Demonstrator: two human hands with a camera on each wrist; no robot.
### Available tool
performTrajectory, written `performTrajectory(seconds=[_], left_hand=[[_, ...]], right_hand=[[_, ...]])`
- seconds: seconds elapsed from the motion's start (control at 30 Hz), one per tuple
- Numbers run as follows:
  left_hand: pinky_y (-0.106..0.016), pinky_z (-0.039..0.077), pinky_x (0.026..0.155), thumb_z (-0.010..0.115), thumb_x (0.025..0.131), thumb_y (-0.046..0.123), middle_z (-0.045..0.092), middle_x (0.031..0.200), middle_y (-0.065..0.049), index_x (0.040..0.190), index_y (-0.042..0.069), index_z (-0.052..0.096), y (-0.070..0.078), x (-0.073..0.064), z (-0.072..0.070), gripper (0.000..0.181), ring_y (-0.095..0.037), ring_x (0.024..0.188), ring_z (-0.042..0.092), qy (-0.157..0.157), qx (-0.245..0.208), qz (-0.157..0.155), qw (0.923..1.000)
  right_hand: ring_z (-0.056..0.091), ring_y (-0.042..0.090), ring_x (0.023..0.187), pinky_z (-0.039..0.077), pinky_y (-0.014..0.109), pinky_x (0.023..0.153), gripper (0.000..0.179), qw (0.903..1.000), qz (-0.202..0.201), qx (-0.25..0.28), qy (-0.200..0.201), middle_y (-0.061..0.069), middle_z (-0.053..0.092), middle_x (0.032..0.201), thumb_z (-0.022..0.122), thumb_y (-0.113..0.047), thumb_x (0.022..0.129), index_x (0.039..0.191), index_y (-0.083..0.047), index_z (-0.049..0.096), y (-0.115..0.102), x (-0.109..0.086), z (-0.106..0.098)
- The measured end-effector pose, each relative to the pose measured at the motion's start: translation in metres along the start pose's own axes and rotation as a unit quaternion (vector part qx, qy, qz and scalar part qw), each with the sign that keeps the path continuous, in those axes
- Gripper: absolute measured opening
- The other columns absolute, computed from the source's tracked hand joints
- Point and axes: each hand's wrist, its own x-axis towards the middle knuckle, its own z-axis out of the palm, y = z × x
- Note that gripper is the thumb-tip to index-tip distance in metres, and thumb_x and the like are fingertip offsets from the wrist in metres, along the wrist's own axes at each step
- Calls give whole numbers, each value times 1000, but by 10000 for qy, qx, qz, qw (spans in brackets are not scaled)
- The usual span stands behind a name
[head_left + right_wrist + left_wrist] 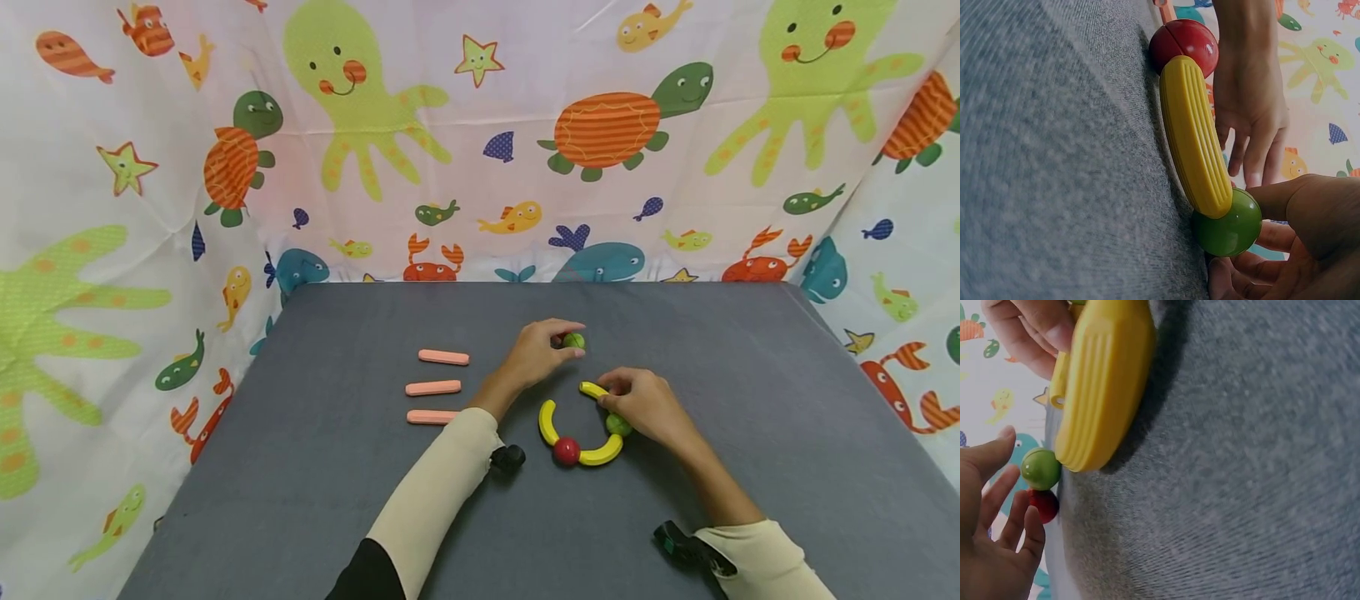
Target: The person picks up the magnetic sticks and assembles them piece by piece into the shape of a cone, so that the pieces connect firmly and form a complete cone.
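Observation:
In the head view my left hand [542,346] reaches round a green ball [573,340], its thumb and fingers spread. The left wrist view shows a gap between those fingers and the green ball [1041,469], with a red ball [1043,505] beside it. My right hand [647,404] pinches a curved yellow rod [593,390] next to a second green ball [618,425]. From that ball another curved yellow rod [602,452] runs to a red ball [566,452], then a third curved rod [548,422], forming a ring with a gap at the top left.
Several straight pink rods, such as the top one [444,357], lie left of my left forearm; that arm partly covers the lowest rod [431,417]. A grey cloth [337,500] covers the table. Behind hangs a curtain [480,125] printed with sea animals.

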Motion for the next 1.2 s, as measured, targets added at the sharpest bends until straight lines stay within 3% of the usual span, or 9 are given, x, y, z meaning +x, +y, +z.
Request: performTrajectory(seconds=[0.13, 0.37, 0.57, 0.8, 1.2], left_hand=[[-28, 51, 89, 76, 100, 24, 68, 140, -5, 143, 13, 68, 0, 2, 1, 44, -20, 106, 63, -198, 210, -77, 9996], [-26, 51, 87, 78, 99, 20, 67, 123, -9, 134, 8, 74, 3, 3, 1, 37, -19, 102, 60, -290, 698, -111, 9971], [-26, 50, 92, 81, 96, 17, 66, 125, -9, 134, 10, 74, 1, 2, 4, 40, -19, 107, 58, -488, 1026, -200, 9933], [-32, 52, 100, 79, 98, 17, 66, 133, -9, 139, 11, 70, 2, -4, 4, 43, -21, 115, 60, -623, 970, -402, 9925], [-29, 54, 94, 76, 100, 22, 68, 131, -6, 142, 11, 68, 6, -19, -4, 44, -17, 109, 63, -615, 753, -333, 9947]], right_hand=[[56, 18, 72, 44, 30, 61, 24, 10000, -1, 32, -25, 6, 69, 87, 77, -13, 93, 115, -1, 77, 0, 0, -1], [57, 18, 73, 45, 30, 62, 25, 9999, 74, 39, -71, 6, 69, 88, 76, -13, 94, 116, -1, 76, 0, 0, -2], [57, 18, 73, 45, 31, 62, 25, 9999, 88, 22, -63, 6, 68, 88, 76, -13, 94, 116, 0, 76, 0, 0, -1], [57, 19, 75, 45, 31, 63, 25, 10000, 36, -26, -8, 6, 68, 88, 78, -13, 93, 115, 0, 77, 0, 1, 0], [60, 19, 79, 48, 30, 66, 25, 9999, 114, -86, -76, 7, 74, 92, 80, -12, 92, 113, 2, 79, 1, 3, 1]])
